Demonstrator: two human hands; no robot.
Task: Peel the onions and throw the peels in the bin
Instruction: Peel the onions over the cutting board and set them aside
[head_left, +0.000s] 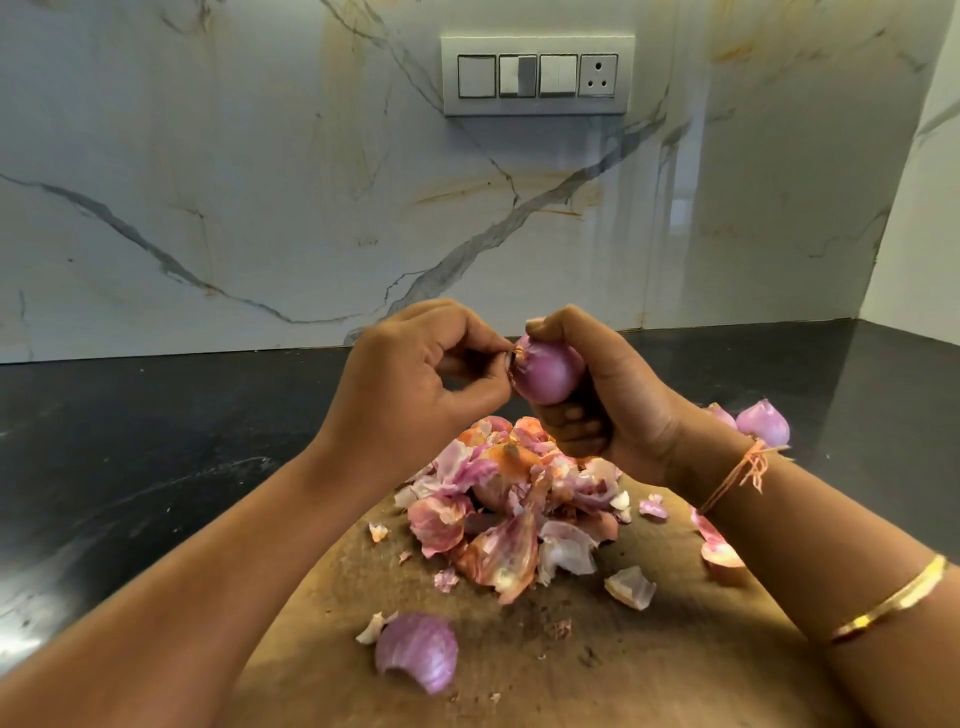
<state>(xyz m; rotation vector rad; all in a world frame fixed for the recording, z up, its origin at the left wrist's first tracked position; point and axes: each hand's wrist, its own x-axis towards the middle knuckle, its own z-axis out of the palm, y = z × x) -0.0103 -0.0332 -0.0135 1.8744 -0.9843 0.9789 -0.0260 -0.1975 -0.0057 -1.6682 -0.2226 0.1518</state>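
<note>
Counts:
Hands 2: left hand (415, 384), right hand (613, 395).
Onions 2 for sure: onion (548, 371) up top, second onion (762, 423) far right. The pink shape (722, 415) beside it is half hidden, can't tell.
Peels: 1 pile (519, 499), 1 big shell (418, 649), several small scraps.
Board (649, 665) 1.
Switch plate (537, 106) 1, with 3 switches (476, 76) and 1 socket (598, 75).
Bangle (888, 603) 1, thread (743, 470) 1.

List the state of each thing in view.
Onion, held, mostly peeled, skin left at tip.
Right hand, grips onion.
Left hand, pinches skin at its tip.
Board, littered with scraps.
Peels, piled on board, not binned.
Far onion, lying on counter.
Socket, nothing plugged in.
</note>
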